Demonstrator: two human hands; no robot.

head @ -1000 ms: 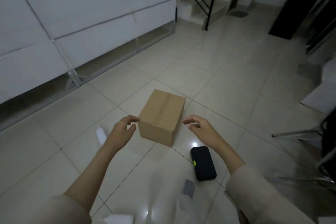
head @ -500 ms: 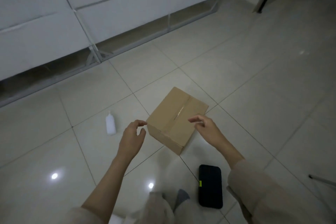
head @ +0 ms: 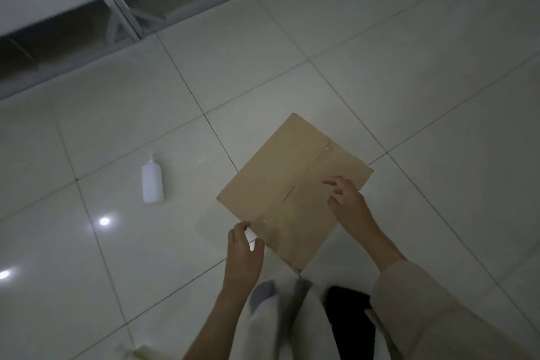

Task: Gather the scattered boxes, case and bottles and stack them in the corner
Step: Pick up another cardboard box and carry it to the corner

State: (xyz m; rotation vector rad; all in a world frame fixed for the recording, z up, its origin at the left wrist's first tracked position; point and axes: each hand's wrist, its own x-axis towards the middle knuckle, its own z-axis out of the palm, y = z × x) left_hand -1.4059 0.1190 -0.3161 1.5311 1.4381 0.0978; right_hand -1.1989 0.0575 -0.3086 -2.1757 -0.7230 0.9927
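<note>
A taped brown cardboard box (head: 286, 181) stands on the tiled floor right below me. My left hand (head: 244, 251) hovers at its near left edge, fingers loosely curved, holding nothing. My right hand (head: 346, 199) reaches over the box's right side, fingers spread and relaxed; whether they touch the top I cannot tell. A white pump bottle (head: 152, 181) lies on the floor to the left of the box. The black case (head: 350, 318) lies near my feet, partly hidden by my legs and right sleeve.
White panels on a metal frame (head: 125, 14) run along the far left, with a low gap beneath. My legs and socked feet (head: 277, 295) fill the bottom centre. A pale object (head: 137, 352) peeks in at the bottom edge.
I have stepped closer and tilted my view down, so the box now sits directly under me. Both hands have come nearer to its sides; the case has slipped partly behind my legs.
</note>
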